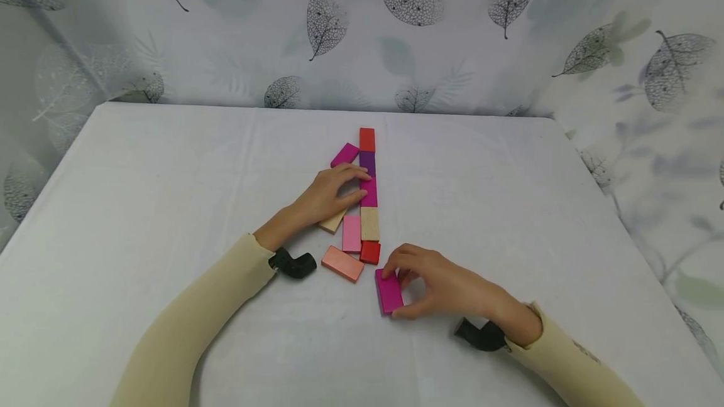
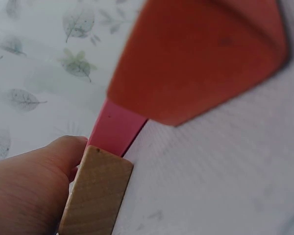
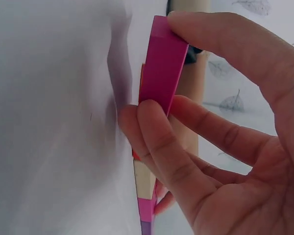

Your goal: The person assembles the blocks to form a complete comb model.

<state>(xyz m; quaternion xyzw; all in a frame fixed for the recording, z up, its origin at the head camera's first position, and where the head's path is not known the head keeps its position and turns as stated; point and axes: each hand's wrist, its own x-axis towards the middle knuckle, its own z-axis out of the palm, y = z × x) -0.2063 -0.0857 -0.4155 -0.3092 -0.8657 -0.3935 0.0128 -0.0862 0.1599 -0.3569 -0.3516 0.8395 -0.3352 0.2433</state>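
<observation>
Pale sleeves (image 1: 189,309) lie closest to the head camera, and past them my two hands work over a white worktop (image 1: 170,168). My right hand (image 1: 432,281) pinches a magenta block (image 1: 389,294) just off the near end of a straight row: orange-red block (image 1: 367,139), purple block (image 1: 367,161), second magenta block (image 1: 369,195), tan block (image 1: 370,223) and, nearest me, small red block (image 1: 370,252). My left hand (image 1: 328,195) rests its fingers on the second magenta block, touching it without wrapping round it, so far as I can see. Left of the row lie a pink block (image 1: 352,234), close against it, a salmon block (image 1: 342,263) set askew, a wooden block (image 1: 331,223) partly covered by my left hand, and a slanted magenta block (image 1: 345,154) farther off. I judge the step in hand to be adding to the row's near end; the next move calls for turning the pinched block square and setting its end against the small red block, the left fingers steadying the line. From the left wrist, a reddish block looms large, with pink and wood beyond; my fingertips are mostly hidden. From the right wrist, my thumb presses one end of the pinched block and my fingers the other; its shadow falls apart from it, so I take it to be slightly raised.
</observation>
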